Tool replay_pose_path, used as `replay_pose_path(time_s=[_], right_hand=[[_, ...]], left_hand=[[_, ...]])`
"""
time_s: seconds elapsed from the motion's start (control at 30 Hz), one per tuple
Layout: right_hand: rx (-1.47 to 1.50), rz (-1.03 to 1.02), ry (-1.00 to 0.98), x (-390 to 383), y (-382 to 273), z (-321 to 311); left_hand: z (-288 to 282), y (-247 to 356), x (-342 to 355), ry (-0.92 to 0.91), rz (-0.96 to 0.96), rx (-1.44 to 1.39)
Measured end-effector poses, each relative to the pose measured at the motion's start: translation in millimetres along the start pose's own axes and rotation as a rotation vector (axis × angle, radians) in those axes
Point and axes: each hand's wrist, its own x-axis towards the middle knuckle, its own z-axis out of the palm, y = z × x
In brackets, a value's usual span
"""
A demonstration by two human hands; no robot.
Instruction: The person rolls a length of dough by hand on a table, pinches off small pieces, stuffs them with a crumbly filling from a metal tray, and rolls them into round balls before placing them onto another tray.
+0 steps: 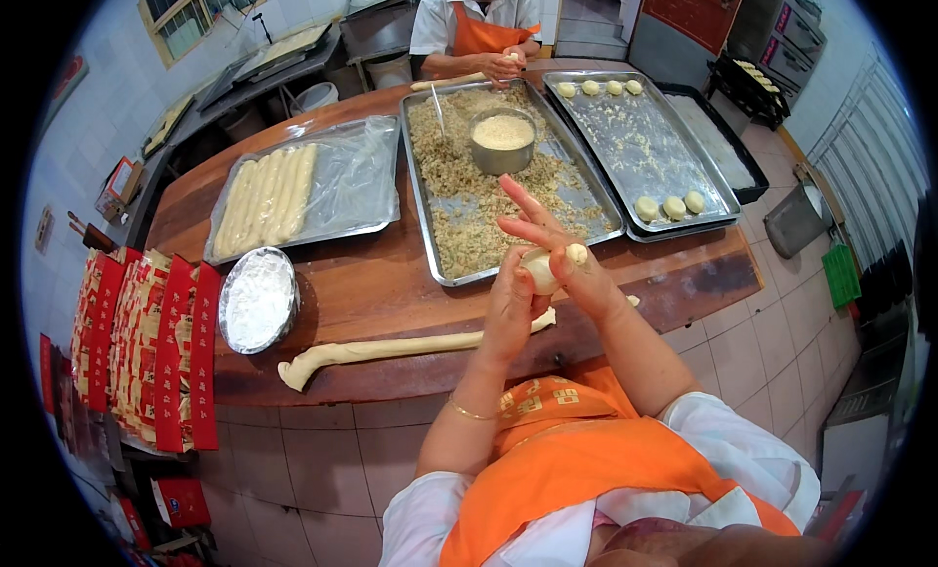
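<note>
Above the table's near edge, my left hand (511, 301) is closed round a pale dough ball (539, 272). My right hand (578, 264) presses against the same ball from the right, two of its fingers stretched out up and to the left. A small knob of dough (577, 253) pokes out at my right hand; whether it joins the ball, I cannot tell. Beneath my wrists, a long dough rope (391, 349) lies on the wooden table. Just beyond my hands is a metal tray (437, 264) of crumbly filling (469, 237), with a round tin (502, 158) of pale grains standing in it.
Dough strips (266, 197) lie on a plastic-lined tray (376, 215) at left, near a bowl of white flour (258, 299). Several dough balls (673, 207) sit on the right tray (645, 137). Red packages (147, 342) stack at far left. Across the table, a co-worker (479, 24) handles dough.
</note>
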Motion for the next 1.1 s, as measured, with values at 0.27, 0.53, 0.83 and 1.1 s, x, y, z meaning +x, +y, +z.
replay_pose_path(time_s=[0.27, 0.53, 0.83, 1.1], right_hand=[[0.102, 0.096, -0.107, -6.4, 15.8, -24.6], [0.055, 0.068, -0.203, -5.8, 9.5, -22.9], [0.015, 0.012, -0.075, -7.1, -0.8, -2.7], [0.145, 0.045, -0.028, -10.0, 5.4, -8.9]], left_hand=[[40.1, 6.7, 2.1, 0.182, 0.275, 0.377], [-1.2, -8.4, -1.4, 0.001, 0.097, 0.268], [4.9, 1.3, -7.6, 0.031, 0.039, 0.103], [24.4, 20.8, -7.2, 0.091, 0.091, 0.159]])
